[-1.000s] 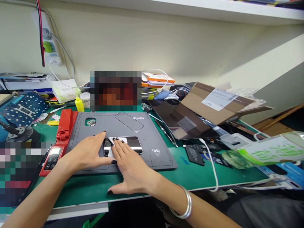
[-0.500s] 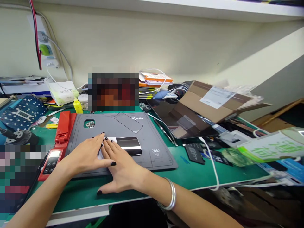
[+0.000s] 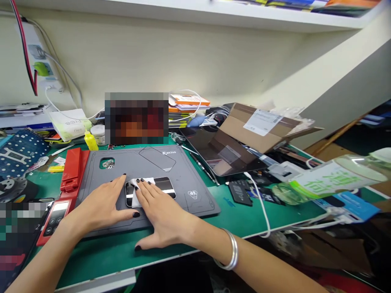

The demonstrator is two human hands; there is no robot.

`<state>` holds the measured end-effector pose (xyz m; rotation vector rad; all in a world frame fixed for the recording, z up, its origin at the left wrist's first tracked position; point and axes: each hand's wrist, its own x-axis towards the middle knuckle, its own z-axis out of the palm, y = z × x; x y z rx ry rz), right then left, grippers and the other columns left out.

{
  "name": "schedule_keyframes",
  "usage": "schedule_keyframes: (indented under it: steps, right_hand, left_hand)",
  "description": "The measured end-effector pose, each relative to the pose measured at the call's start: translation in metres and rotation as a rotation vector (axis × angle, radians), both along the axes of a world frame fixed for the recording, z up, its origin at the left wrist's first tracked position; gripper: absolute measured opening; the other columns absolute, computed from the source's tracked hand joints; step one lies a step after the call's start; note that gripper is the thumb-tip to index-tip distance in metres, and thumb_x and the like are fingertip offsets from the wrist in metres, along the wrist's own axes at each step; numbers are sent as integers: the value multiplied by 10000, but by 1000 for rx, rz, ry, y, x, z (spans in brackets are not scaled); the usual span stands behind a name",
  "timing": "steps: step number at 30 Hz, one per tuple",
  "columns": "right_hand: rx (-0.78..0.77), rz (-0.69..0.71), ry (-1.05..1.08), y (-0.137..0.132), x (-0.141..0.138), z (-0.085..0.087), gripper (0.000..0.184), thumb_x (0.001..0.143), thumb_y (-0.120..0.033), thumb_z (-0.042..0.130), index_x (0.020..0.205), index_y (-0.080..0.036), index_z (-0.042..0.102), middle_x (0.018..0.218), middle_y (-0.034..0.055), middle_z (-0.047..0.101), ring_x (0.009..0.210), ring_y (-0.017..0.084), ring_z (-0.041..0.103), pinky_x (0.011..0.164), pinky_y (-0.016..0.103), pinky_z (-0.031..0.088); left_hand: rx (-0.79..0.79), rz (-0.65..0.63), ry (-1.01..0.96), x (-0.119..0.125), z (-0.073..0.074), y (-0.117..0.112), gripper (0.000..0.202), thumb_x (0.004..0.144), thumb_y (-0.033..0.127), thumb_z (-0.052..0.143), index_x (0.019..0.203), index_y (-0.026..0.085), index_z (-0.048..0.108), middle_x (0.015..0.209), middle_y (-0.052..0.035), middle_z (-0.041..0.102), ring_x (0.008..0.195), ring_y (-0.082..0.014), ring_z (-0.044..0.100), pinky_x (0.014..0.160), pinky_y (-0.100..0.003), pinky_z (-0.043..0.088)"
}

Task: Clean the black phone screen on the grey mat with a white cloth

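Note:
A smartphone with a dark glossy face lies flat on the grey work mat. Across its left half is a white cloth or wipe. My right hand presses flat on that wipe, fingers stretched side by side and thumb spread toward the table's front edge; a silver bangle circles the wrist. At the phone's left end rests my left hand, open, its fingers extended over the mat and its thumb pointing right. Whether its fingertips touch the phone I cannot tell.
Left of the mat stands a red device with buttons. A large dark screen panel and pens lie to the right, with an opened cardboard box behind. A plastic bottle lies on its side at the far right, near a white cable.
My right hand has slid right along the phone with the wipe. My left hand has drawn away to the left, uncovering the phone's left end. The camera view has shifted slightly.

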<state>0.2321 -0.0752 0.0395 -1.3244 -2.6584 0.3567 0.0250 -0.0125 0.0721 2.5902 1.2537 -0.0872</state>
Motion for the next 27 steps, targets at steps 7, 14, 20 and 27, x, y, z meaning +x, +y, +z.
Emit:
schedule_keyframes:
  steps: [7,14,20,27]
  right_hand:
    - [-33,-90,-54,-4,29,1,1223,647,-783,627,1458,60,268,1559,298,126,1457,405,78,1185,537,175]
    - [-46,-142,-124,-4,40,8,1234,628,-746,676,1452,78,270,1553,311,135,1447,424,119,1181,529,188]
    - [-46,-161,-72,-9,46,2,1223,625,-728,690,1470,39,249,1557,303,137,1450,421,101,1175,558,195]
    - [-84,-156,-95,-22,46,3,1223,622,-719,696,1461,62,270,1556,302,134,1446,433,96,1175,559,198]
  left_hand:
    - [13,2,-18,0,1,0,965,773,703,484,1480,77,289,1509,-198,363,1334,-368,436,1073,-481,384]
    - [3,-8,11,2,4,0,955,786,692,478,1482,66,287,1525,-192,332,1352,-359,413,1097,-486,357]
    - [74,-45,-3,1,-1,2,733,844,571,474,1433,141,402,1500,-164,396,1286,-352,496,1042,-483,417]
    - [78,-57,55,4,1,4,619,863,461,433,1388,135,463,1506,-164,390,1217,-356,556,1014,-483,436]
